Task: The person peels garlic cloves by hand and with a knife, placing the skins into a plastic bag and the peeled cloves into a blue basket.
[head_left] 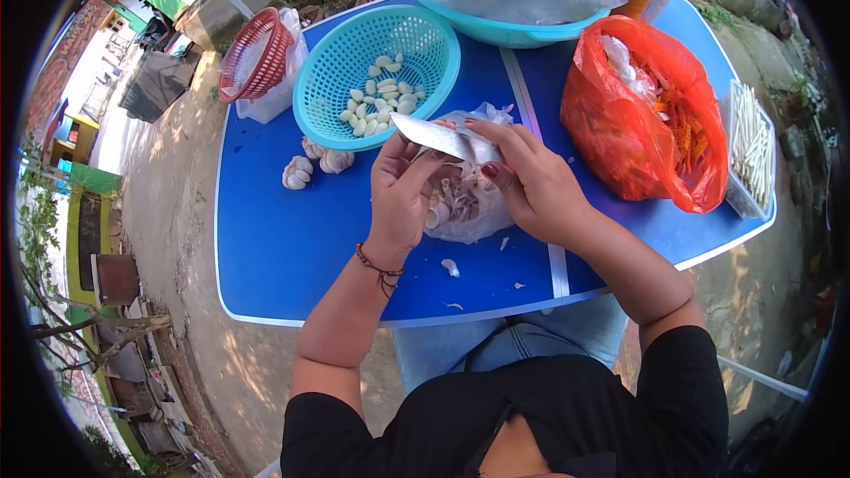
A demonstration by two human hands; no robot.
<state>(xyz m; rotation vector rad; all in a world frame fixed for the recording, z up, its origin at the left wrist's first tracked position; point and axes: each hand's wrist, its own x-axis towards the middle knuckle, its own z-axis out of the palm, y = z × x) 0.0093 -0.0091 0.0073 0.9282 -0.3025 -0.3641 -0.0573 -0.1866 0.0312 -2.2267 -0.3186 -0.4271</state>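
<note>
In my right hand (pixel 542 184) is a knife (pixel 432 136), its broad blade pointing to the upper left across my left fingers. My left hand (pixel 400 193) is closed beneath the blade, thumb and fingers pinched; whatever they hold is hidden. Under both hands sits a clear plastic bag (pixel 474 217) with garlic skins inside. Just beyond, a turquoise colander (pixel 310 80) contains several peeled garlic cloves (pixel 387 88). Unpeeled garlic bulbs (pixel 298 173) lie on the blue table (pixel 266 248) to the left, by the colander.
A red plastic bag (pixel 611 142) of dried red chillies stands right, beside a clear box of white sticks (pixel 751 146). At the back, a turquoise basin (pixel 522 34) holds plastic containers. A small red basket (pixel 257 57) is back left. Garlic scraps (pixel 451 267) lie near the front edge.
</note>
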